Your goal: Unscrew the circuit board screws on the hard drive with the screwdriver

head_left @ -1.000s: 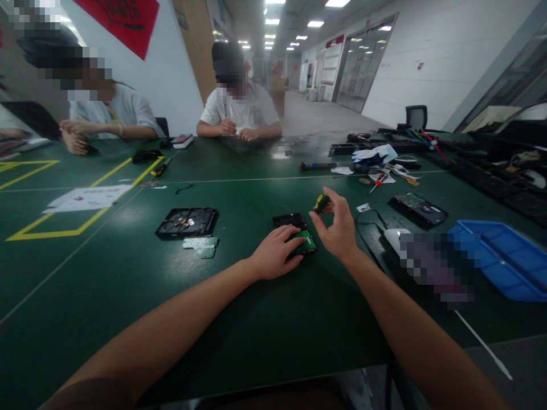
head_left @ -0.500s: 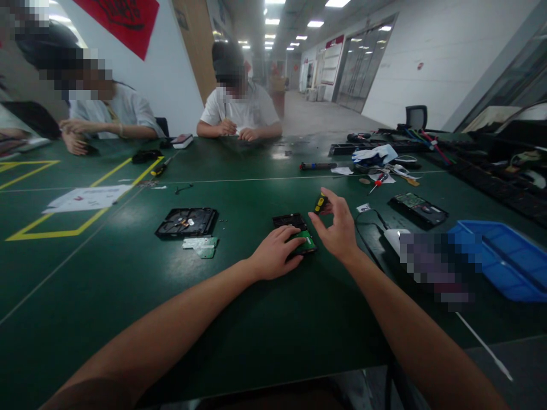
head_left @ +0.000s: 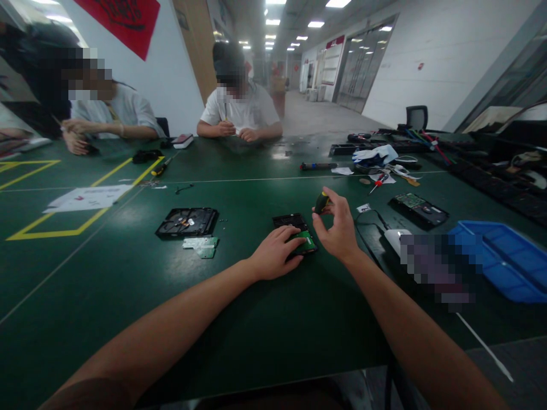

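My left hand point(head_left: 278, 253) lies over a small hard drive, its fingers on the green circuit board point(head_left: 306, 244) and the thumb at the near edge, holding the drive against the table. Part of the drive is hidden under that hand; its black far end point(head_left: 289, 220) shows beyond the fingers. Just to the right and above the board, my right hand point(head_left: 337, 225) pinches the black and yellow handle of a screwdriver point(head_left: 321, 203) between thumb and fingers. The screwdriver's shaft and tip cannot be made out.
Left of my hands lie an opened drive casing point(head_left: 187, 222), a loose circuit board point(head_left: 200, 247) and tiny screws point(head_left: 224, 220). Another hard drive point(head_left: 419, 209), a blue tray point(head_left: 508, 262) and a cable point(head_left: 374, 250) are on the right. Two people sit across the table point(head_left: 256, 319).
The screwdriver handle has turned in my right hand's fingers, showing more black and less yellow. That hand has shifted very slightly; my left hand stays on the hard drive.
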Motion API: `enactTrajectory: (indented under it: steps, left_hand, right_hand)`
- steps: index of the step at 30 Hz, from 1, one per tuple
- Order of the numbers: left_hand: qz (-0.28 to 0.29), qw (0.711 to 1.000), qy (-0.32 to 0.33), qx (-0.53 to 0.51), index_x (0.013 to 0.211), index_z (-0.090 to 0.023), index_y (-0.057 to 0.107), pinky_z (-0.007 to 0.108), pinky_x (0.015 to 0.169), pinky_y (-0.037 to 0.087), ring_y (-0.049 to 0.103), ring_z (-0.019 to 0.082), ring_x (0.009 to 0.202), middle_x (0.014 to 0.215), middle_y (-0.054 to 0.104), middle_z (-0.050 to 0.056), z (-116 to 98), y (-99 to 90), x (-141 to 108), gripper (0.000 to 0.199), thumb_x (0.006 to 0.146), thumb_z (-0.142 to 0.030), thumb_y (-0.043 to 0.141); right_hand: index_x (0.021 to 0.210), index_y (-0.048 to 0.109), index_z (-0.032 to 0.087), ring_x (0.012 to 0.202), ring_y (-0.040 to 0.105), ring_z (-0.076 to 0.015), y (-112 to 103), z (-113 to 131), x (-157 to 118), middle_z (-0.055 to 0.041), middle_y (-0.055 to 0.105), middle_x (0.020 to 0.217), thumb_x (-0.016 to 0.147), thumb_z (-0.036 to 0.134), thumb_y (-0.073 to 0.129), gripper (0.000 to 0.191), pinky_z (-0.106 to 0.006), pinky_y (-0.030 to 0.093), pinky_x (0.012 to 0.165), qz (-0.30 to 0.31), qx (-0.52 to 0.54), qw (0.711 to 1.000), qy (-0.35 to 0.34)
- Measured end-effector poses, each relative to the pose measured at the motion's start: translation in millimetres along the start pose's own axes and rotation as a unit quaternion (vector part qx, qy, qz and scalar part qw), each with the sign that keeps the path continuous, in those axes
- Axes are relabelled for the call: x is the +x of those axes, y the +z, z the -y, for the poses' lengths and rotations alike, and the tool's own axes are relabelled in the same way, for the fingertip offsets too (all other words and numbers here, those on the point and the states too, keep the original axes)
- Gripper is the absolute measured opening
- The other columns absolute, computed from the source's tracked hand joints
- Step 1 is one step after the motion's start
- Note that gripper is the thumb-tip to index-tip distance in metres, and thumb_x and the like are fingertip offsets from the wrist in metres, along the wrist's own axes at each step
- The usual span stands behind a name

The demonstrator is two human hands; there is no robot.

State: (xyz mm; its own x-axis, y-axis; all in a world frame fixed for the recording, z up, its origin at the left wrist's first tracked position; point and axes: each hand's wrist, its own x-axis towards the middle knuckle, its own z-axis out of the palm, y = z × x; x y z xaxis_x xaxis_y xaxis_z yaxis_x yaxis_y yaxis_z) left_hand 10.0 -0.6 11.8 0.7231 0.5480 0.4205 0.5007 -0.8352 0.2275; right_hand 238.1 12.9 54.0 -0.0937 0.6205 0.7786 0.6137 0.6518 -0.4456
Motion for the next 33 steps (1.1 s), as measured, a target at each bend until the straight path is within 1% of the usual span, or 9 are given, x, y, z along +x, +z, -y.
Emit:
enactTrajectory:
  steps: [3,5,9,13,18,24,27,29,33]
  left_hand:
    - [-0.002,1.0,0.002,0.0,0.142,-0.02,0.062,0.059,0.121,0.047,0.052,0.036,0.145,0.152,0.056,0.018,0.5,0.9,-0.3,0.045,0.101,-0.038,0.066]
    - [-0.002,1.0,0.001,0.003,0.141,-0.019,0.062,0.058,0.122,0.047,0.052,0.036,0.145,0.152,0.056,0.018,0.7,1.4,-0.4,0.045,0.101,-0.038,0.066]
    - [0.0,1.0,0.0,0.004,0.142,-0.019,0.062,0.059,0.121,0.048,0.052,0.036,0.145,0.152,0.056,0.017,0.4,0.9,-0.3,0.045,0.101,-0.038,0.065]
    - [0.0,1.0,-0.001,0.001,0.143,-0.02,0.061,0.059,0.121,0.048,0.052,0.036,0.146,0.153,0.055,0.017,0.2,0.2,-0.1,0.046,0.101,-0.038,0.065]
    - [0.003,1.0,-0.002,0.004,0.143,-0.019,0.062,0.06,0.121,0.048,0.052,0.037,0.146,0.153,0.055,0.018,0.4,0.1,0.0,0.046,0.102,-0.039,0.065]
    - [0.004,1.0,-0.004,0.002,0.144,-0.021,0.061,0.061,0.121,0.048,0.052,0.036,0.146,0.153,0.056,0.017,0.0,-1.4,-0.2,0.046,0.102,-0.039,0.065]
    - [0.005,1.0,-0.004,-0.001,0.145,-0.021,0.06,0.06,0.121,0.048,0.051,0.036,0.147,0.154,0.055,0.016,0.0,-1.5,-0.5,0.047,0.102,-0.039,0.065]
    - [0.007,1.0,-0.005,-0.002,0.144,-0.021,0.061,0.06,0.121,0.048,0.051,0.036,0.146,0.154,0.055,0.017,0.0,-1.3,-0.5,0.047,0.101,-0.039,0.065]
    - [0.002,1.0,-0.007,-0.001,0.142,-0.02,0.062,0.058,0.122,0.047,0.052,0.036,0.146,0.153,0.055,0.017,-0.2,-0.1,-0.6,0.045,0.101,-0.038,0.066]
  right_hand:
    - [0.158,0.046,0.034,0.1,0.067,-0.0265,-1.0,-0.6,0.6,-0.0099,0.06,0.126,0.096,0.022,0.07,0.068,-0.051,0.066,0.087,-0.013,-0.021,1.0,-0.01]
    - [0.157,0.046,0.035,0.096,0.067,-0.0255,-1.4,-0.2,0.9,-0.0091,0.06,0.124,0.097,0.022,0.07,0.066,-0.051,0.065,0.086,-0.015,-0.021,1.0,-0.007]
    - [0.159,0.045,0.035,0.094,0.067,-0.0243,-1.4,1.6,0.7,-0.0091,0.06,0.125,0.097,0.02,0.067,0.068,-0.05,0.064,0.088,0.001,-0.012,1.0,0.007]
    - [0.162,0.042,0.033,0.095,0.067,-0.0244,-1.1,2.2,0.3,-0.0099,0.06,0.125,0.097,0.019,0.065,0.07,-0.049,0.064,0.088,0.01,-0.005,1.0,0.012]
    - [0.16,0.043,0.033,0.094,0.066,-0.0235,-0.4,-0.5,0.3,-0.0106,0.058,0.13,0.097,0.022,0.067,0.068,-0.046,0.064,0.082,0.002,-0.01,1.0,0.012]
    - [0.156,0.046,0.032,0.096,0.065,-0.0259,-1.0,-2.7,1.3,-0.0112,0.06,0.128,0.096,0.03,0.073,0.065,-0.047,0.065,0.078,-0.017,-0.038,0.999,0.008]
    - [0.156,0.046,0.032,0.095,0.066,-0.0248,-1.5,-2.4,0.8,-0.0112,0.061,0.128,0.098,0.028,0.07,0.063,-0.049,0.065,0.083,-0.02,-0.04,0.999,0.012]
    - [0.159,0.044,0.033,0.096,0.067,-0.025,-1.1,-2.5,0.1,-0.0114,0.061,0.129,0.099,0.025,0.067,0.065,-0.05,0.066,0.087,-0.012,-0.031,0.999,0.016]
    - [0.164,0.04,0.035,0.11,0.068,-0.0292,0.6,-4.1,-1.4,-0.0127,0.06,0.135,0.099,0.02,0.063,0.07,-0.053,0.067,0.092,0.005,-0.01,1.0,0.007]
